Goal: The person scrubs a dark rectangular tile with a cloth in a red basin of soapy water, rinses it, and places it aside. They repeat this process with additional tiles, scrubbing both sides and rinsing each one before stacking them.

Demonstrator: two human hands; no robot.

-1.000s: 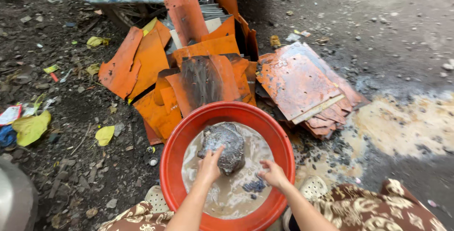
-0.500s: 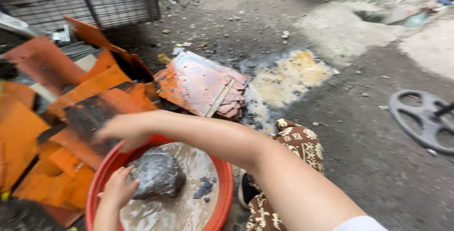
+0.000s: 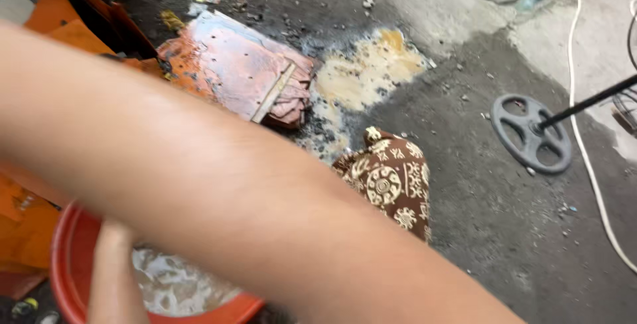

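Observation:
My right forearm (image 3: 199, 178) crosses the whole view close to the camera, from lower right to the left edge, and its hand lies outside the picture. Beneath it, at the lower left, stands a red basin (image 3: 63, 264) holding murky grey water (image 3: 172, 284). My left hand (image 3: 116, 274) reaches up over the basin from the bottom edge. Its fingers are hidden behind the right arm, so whether it holds anything cannot be told. The inside of the basin is mostly covered.
Orange sheet pieces (image 3: 26, 231) lie left of the basin. A rusty orange panel (image 3: 232, 65) rests on wet dark ground beside a yellowish stain (image 3: 371, 72). My knee in brown patterned cloth (image 3: 388, 185) is at centre. A grey spoked disc (image 3: 531, 131) on a black rod and a white cable (image 3: 584, 138) lie right.
The view has swung right and down. My right arm has risen across the camera and now blocks most of the basin and the grey lump my left hand was on.

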